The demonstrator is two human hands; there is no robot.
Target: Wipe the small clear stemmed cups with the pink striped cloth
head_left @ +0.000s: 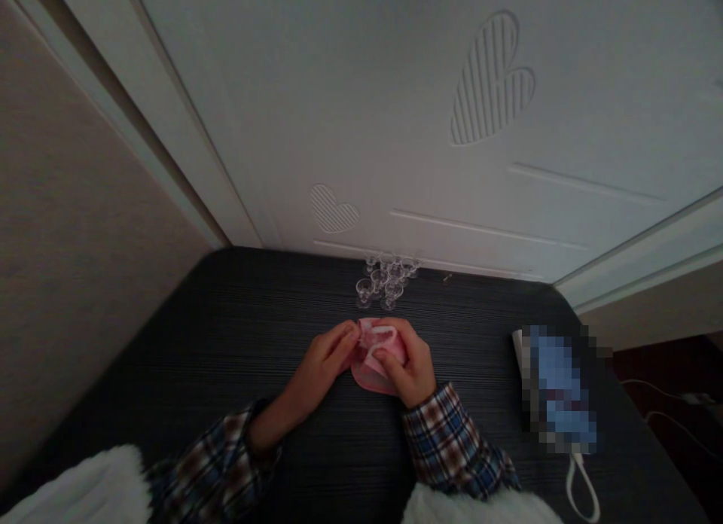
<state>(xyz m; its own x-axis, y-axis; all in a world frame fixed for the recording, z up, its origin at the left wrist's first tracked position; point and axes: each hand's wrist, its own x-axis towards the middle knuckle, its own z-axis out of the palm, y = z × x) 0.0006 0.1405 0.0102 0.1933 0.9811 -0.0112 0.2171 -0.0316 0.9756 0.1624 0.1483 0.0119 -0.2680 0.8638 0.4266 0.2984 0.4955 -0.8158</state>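
Between my two hands is a small pink pouch (373, 378) of soft, thin material with a white edge; its mouth looks partly open toward me. My left hand (323, 362) pinches its left side, fingers closed together at the upper edge. On the other side, my right hand (415, 362) wraps round the pouch, the thumb pressed on its front near the white edge. Whether anything lies inside cannot be made out. Just beyond my hands, several small clear stemmed cups (394, 289) stand close together on the dark table (242, 336).
A white panel (361, 117) with heart reliefs rises at the table's back edge. At the right lies a phone-like thing (556, 381), blurred out, with a white strap (581, 486). A tiny object (447, 278) lies right of the cups. White cables (666, 392) hang beyond the right edge.
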